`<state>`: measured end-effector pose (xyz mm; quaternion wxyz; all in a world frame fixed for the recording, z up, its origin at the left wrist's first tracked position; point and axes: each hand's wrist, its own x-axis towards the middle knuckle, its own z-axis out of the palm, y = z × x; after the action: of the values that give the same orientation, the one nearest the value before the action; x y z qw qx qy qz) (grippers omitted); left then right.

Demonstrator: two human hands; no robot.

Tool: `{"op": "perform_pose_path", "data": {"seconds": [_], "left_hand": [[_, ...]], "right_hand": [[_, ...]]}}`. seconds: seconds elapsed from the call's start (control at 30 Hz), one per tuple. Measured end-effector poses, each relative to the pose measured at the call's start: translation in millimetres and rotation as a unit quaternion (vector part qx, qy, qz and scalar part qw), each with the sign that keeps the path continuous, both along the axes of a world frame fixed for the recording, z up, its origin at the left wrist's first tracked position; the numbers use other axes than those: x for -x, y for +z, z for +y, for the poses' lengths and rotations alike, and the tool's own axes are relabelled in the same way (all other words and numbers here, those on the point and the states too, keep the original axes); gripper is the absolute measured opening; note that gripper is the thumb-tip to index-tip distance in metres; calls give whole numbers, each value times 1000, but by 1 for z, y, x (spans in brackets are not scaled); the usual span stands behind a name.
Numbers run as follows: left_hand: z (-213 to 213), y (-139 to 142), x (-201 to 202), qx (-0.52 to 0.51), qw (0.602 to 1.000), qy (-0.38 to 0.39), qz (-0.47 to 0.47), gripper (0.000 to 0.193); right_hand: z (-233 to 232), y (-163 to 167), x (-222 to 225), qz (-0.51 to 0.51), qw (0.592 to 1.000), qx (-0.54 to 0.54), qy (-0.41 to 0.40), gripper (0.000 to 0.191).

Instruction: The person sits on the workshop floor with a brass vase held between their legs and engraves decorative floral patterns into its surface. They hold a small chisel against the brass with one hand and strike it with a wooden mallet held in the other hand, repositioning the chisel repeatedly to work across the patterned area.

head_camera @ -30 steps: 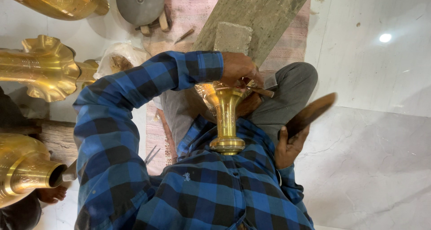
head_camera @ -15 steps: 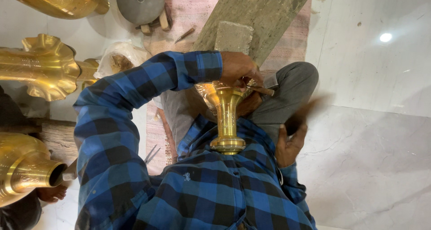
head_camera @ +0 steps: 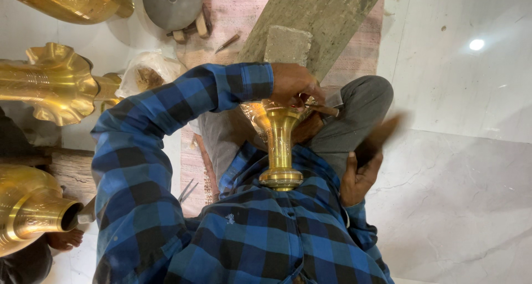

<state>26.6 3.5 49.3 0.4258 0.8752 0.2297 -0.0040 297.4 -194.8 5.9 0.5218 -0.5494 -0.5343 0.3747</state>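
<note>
While our left hand [head_camera: 293,84] pinches a thin chisel [head_camera: 324,110] against the flared rim of a brass stand [head_camera: 277,140], we prop the piece upright between lap and chest, its round base touching our blue checked shirt [head_camera: 244,239]. Our right hand [head_camera: 360,176] grips a blurred dark mallet [head_camera: 382,137] just beside our grey-trousered knee [head_camera: 360,112]. Larger brass castings [head_camera: 55,84] lie to one side

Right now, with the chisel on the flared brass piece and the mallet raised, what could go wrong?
The left hand holds the thin metal chisel close to its fingers, so a stray blow from the blurred dark wooden mallet in the right hand might hit them. The golden flared brass stem piece rests only against the lap and chest, so it may slip.
</note>
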Motion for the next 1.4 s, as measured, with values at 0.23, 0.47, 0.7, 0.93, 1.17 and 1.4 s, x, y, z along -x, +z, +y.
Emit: {"op": "perform_pose_path", "data": {"seconds": [0.23, 0.47, 0.7, 0.93, 1.17, 1.4], "left_hand": [[3, -3, 6, -25, 999, -11, -33, 44], [0, 1, 5, -17, 999, -6, -28, 44], [1, -3, 4, -1, 1000, 1, -25, 43], [-2, -12, 8, -23, 999, 37, -23, 51], [-1, 1, 10, 1, 999, 41, -29, 47], [-3, 1, 11, 7, 998, 41, -42, 43]], "right_hand": [[2, -2, -6, -110, 992, 51, -28, 57], [2, 1, -5, -97, 995, 24, -15, 57], [4, -3, -6, -219, 974, 47, -17, 53], [4, 1, -5, -196, 980, 24, -11, 60], [10, 19, -10, -239, 970, 33, 5, 59], [13, 21, -3, -382, 924, 5, 9, 59]]}}
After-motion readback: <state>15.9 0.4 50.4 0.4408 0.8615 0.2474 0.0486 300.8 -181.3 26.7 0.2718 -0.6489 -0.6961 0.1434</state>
